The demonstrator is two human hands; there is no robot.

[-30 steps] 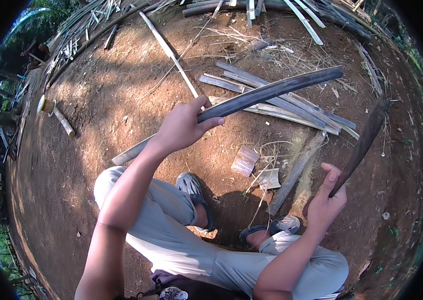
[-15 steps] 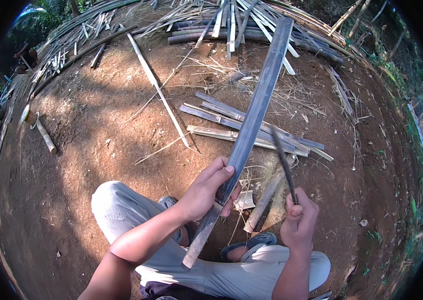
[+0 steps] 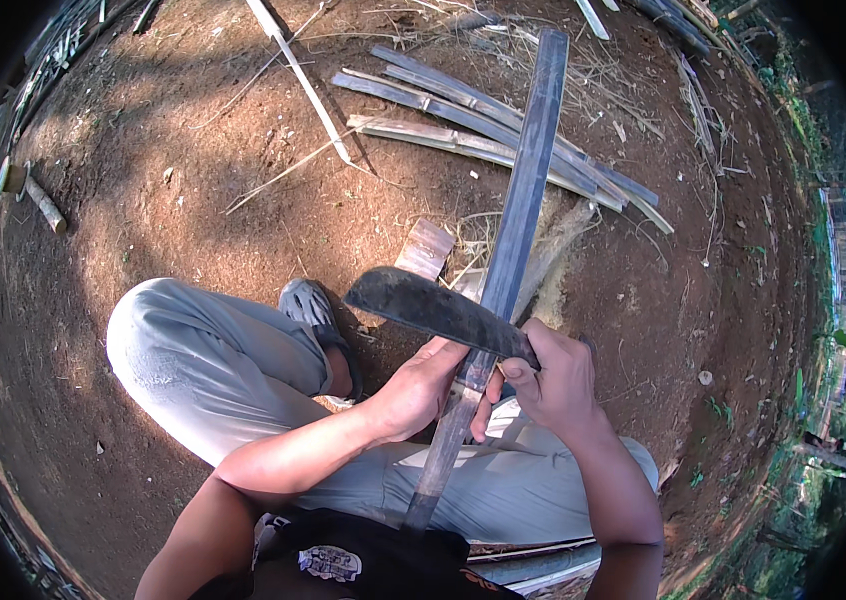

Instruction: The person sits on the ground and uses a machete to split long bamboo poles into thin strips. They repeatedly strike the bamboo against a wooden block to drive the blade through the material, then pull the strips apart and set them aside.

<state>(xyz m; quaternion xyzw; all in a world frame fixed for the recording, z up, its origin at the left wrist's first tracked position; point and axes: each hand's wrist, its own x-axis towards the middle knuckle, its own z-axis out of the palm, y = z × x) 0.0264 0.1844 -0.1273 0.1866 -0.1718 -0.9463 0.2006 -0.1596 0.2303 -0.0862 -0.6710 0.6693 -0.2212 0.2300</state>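
Note:
My left hand (image 3: 417, 396) is wrapped round a long dark split bamboo strip (image 3: 531, 180), which slants from my lap up and away to the right. A pale joint in the strip shows just below my fingers. In my right hand (image 3: 561, 378) is a machete (image 3: 425, 304) with a broad dark blade pointing left. The blade lies across the strip just above my left hand; whether its edge bites into the bamboo I cannot tell. The machete's handle is hidden inside my right fist.
Beyond the strip, several split bamboo pieces (image 3: 463, 115) lie on the brown soil. A log (image 3: 555, 255) and a pale wood piece (image 3: 426, 249) lie past my feet. More strips (image 3: 543, 568) are beside my lap. A short stick (image 3: 45, 205) lies far left.
My right hand has come left to the strip, and the machete has swung from upright to lying across it. My view has tilted down; the left hand keeps its hold.

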